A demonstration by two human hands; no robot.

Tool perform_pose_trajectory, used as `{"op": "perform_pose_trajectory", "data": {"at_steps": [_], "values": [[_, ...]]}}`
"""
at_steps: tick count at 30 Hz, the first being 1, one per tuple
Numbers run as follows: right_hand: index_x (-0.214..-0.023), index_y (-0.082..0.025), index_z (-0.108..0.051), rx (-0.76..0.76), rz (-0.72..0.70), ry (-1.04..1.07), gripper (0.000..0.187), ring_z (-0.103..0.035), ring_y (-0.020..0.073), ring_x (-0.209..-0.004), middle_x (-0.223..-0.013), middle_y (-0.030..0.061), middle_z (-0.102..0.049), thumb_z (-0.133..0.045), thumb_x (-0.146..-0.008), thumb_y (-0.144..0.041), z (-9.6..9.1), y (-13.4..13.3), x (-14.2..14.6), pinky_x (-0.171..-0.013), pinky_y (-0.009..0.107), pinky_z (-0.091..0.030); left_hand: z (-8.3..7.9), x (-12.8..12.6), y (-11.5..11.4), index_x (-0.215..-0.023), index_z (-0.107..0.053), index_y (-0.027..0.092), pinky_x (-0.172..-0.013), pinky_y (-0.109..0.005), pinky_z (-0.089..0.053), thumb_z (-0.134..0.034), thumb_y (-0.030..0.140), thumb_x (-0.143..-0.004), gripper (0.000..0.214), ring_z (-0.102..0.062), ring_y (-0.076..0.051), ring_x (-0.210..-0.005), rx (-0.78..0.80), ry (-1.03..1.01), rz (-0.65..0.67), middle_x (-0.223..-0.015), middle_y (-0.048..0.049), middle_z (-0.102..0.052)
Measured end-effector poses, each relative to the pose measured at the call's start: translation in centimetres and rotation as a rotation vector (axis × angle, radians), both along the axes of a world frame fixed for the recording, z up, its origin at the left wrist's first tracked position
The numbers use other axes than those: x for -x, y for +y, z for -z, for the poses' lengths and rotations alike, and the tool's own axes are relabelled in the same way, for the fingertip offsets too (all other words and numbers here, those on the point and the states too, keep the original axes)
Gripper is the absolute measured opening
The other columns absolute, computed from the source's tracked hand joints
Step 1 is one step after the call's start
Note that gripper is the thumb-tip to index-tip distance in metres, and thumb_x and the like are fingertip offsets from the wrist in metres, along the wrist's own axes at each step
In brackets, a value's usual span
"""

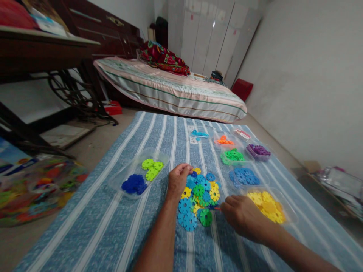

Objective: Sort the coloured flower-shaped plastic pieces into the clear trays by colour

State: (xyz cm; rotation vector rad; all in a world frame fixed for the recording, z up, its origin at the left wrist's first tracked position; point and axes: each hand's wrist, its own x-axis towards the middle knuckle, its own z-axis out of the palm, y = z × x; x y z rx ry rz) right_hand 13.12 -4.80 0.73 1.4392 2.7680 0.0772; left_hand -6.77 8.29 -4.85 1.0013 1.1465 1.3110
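A mixed pile of plastic snowflake discs in light blue, green, yellow and dark blue lies on the striped cloth. At the pile's upper left edge is my left hand, its fingers pinched together; whatever they may hold is hidden. My right hand is closed at the pile's right side, beside the tub of yellow discs. A thin red piece sticks out of its fingertips toward the pile, its kind unclear, with something dark blue close to its end.
On the left stands a clear tray holding lime discs and dark blue discs. Along the right are tubs of blue, green, purple and orange pieces. A bag of colourful pieces lies on the floor.
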Motion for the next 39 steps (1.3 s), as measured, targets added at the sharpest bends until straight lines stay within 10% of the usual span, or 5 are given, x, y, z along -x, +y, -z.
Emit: {"op": "perform_pose_trajectory", "data": {"at_steps": [5, 13, 26, 39], "values": [[-0.073, -0.016, -0.062, -0.086, 0.009, -0.059, 0.032, -0.050, 0.0127, -0.058, -0.066, 0.0043, -0.060, -0.039, -0.095, -0.018, -4.4, 6.1, -1.9, -0.056, 0.028, -0.026, -0.2, 0.1, 0.0, -0.076, -0.069, 0.017, -0.076, -0.032, -0.053, -0.071, 0.049, -0.065, 0.033, -0.071, -0.021, -0.076, 0.004, 0.009, -0.002, -0.078, -0.0062, -0.076], [-0.096, -0.017, -0.069, -0.326, 0.600, -0.224, 0.034, -0.063, 0.0184, -0.080, -0.100, 0.0095, -0.071, -0.041, -0.097, -0.035, -10.6, 16.5, -5.4, -0.057, 0.025, -0.031, -0.5, 0.3, -0.2, -0.077, -0.069, 0.017, -0.076, -0.030, -0.053, -0.070, 0.046, -0.066, 0.031, -0.071, -0.020, -0.075, 0.028, -0.015, 0.004, -0.079, -0.0059, -0.075], [-0.093, -0.020, -0.067, -0.013, 0.190, 0.280, 0.016, -0.062, 0.0163, -0.091, -0.098, 0.0067, -0.067, -0.051, -0.094, -0.024, 0.8, 3.7, 1.5, -0.080, 0.025, -0.045, 0.1, -0.2, 0.0, -0.079, -0.069, 0.017, -0.078, -0.032, -0.053, -0.071, 0.048, -0.065, 0.035, -0.070, -0.021, -0.077, 0.005, -0.017, 0.000, -0.079, -0.0066, -0.075], [-0.097, -0.019, -0.064, -0.135, 0.342, 0.425, 0.014, -0.055, 0.0247, -0.108, -0.114, 0.0099, -0.062, -0.063, -0.084, -0.024, 4.9, 1.8, 4.5, -0.093, 0.037, -0.046, 0.3, -0.1, -0.1, -0.078, -0.069, 0.017, -0.079, -0.032, -0.053, -0.070, 0.049, -0.065, 0.035, -0.071, -0.020, -0.077, -0.033, 0.008, -0.007, -0.079, -0.0059, -0.075]]}}
